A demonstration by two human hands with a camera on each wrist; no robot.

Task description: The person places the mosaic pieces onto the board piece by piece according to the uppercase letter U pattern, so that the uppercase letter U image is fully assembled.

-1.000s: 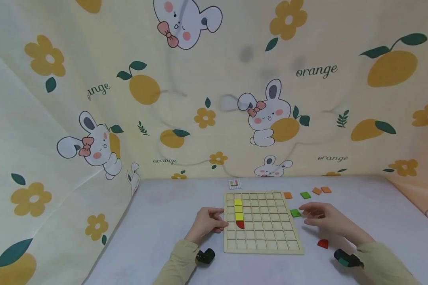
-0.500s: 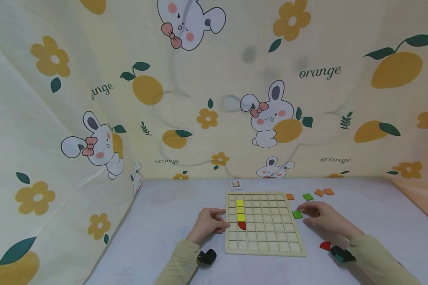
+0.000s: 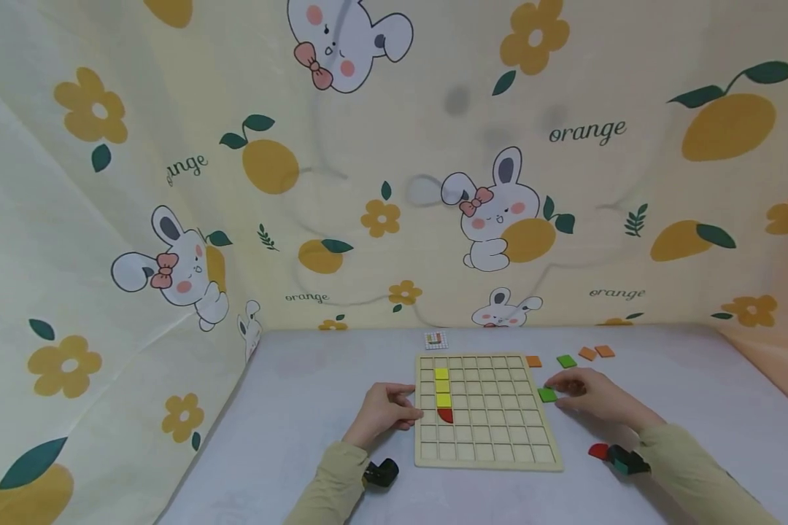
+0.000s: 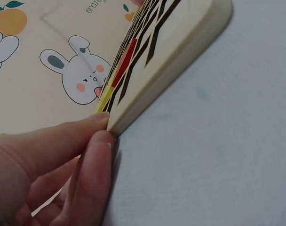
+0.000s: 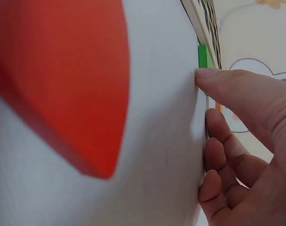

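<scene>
A pale wooden grid board (image 3: 492,441) lies flat on the table. In its second column sit several yellow square tiles (image 3: 443,386) in a line, with a red quarter-round tile (image 3: 445,415) at their near end. My left hand (image 3: 382,412) grips the board's left edge; the left wrist view shows thumb and finger (image 4: 98,155) at that edge. Beside the board's right edge, my right hand (image 3: 597,397) has thumb and forefinger around a green square tile (image 3: 548,394) on the table. The right wrist view has the thumb against that tile (image 5: 202,56); the forefinger is hidden there.
Another green tile (image 3: 567,361) and several orange tiles (image 3: 605,351) lie beyond the right hand. A loose red quarter-round tile (image 3: 598,451) is near the right wrist's camera (image 3: 627,461). Behind the board lies a small pattern card (image 3: 436,340). A printed cloth (image 3: 368,262) hangs behind.
My right hand has moved slightly left, its thumb and forefinger closing in on the green tile. My left hand stays at the board's edge. The tiles keep their places.
</scene>
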